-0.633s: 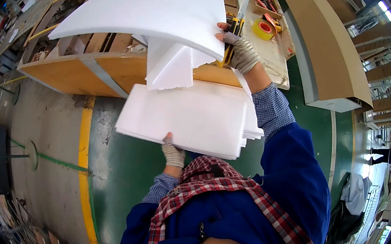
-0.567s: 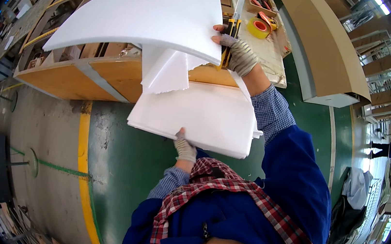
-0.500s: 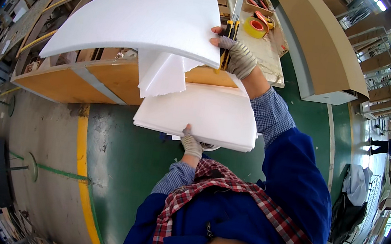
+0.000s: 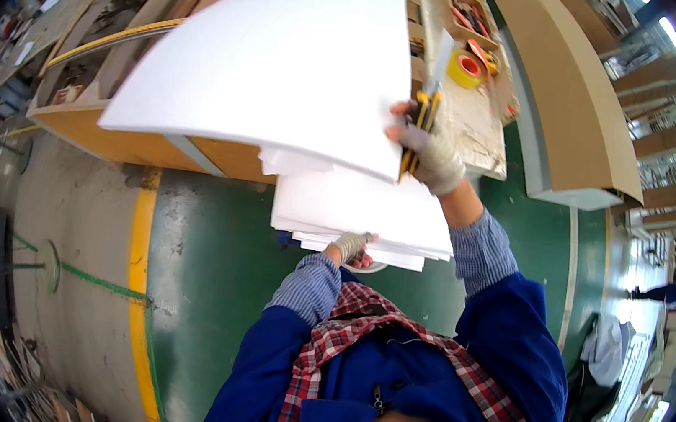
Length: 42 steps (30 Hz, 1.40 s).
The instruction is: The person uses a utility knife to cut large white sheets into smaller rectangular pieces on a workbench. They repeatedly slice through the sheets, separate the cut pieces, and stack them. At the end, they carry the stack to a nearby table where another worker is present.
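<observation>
Head view: you look down at both your hands over white sheets, beside a brown wooden rack (image 4: 127, 143) with yellow-edged rails.
Large sheet: the broad white foam-like sheet (image 4: 272, 59) with curved edges lies over the rack, its near edge overhanging the stack.
Right hand: your right hand (image 4: 430, 151), in a fingerless pale knitted glove, is closed around a black-and-yellow knife (image 4: 424, 116), blade pointing away from you; your fingertips touch the sheet's right edge.
Left hand: your left hand (image 4: 348, 247), gloved likewise, is at the stack's near edge, fingers partly curled; you cannot tell whether it grips any sheets.
Stack: the layered white rectangular sheets (image 4: 363, 210) sit in front of you, partly under the large sheet.
Worktop: on the pale, worn board (image 4: 470, 130) to the right, a yellow tape roll with a red core (image 4: 466, 68) lies near a shallow wooden tool tray (image 4: 475, 41).
Far right: a long brown cardboard box (image 4: 561, 78).
</observation>
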Available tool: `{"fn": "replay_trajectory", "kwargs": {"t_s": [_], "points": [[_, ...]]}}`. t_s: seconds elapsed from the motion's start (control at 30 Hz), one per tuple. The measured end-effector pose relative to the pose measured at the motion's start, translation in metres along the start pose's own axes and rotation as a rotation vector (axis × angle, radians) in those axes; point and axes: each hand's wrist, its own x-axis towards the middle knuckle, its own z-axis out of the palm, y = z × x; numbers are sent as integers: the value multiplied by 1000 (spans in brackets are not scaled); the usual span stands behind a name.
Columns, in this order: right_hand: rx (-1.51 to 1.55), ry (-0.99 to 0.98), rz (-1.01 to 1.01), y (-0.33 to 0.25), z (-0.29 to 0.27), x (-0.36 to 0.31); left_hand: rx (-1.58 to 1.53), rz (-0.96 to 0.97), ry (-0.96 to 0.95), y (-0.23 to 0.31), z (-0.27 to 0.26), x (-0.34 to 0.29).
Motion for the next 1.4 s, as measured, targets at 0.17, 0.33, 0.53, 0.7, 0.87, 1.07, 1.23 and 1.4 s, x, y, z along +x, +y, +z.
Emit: {"fn": "replay_trajectory", "kwargs": {"t_s": [0.17,0.33,0.53,0.7,0.87,1.07,1.23,1.4], "points": [[-23,-46,-16,35,13,-45,-1124,528,-206,8,-57,-154],[-10,-142,189,77,49,-101,-1401,1220,134,15,-83,-296],[-53,-351,174,115,76,-140,-1124,1034,894,-40,-162,-255],[-97,-721,646,101,64,-120,-1035,1105,1152,-60,-149,-272],[-422,-693,343,49,93,-48,-821,1091,1355,-123,-177,-245],[-679,-766,-16,62,225,38,-787,1078,1370,-128,-172,-245],[-1060,-850,-341,119,327,93,-857,1220,1342,-111,-154,-256],[-1083,-778,-211,177,384,118,-866,1139,1402,-107,-150,-257]]}}
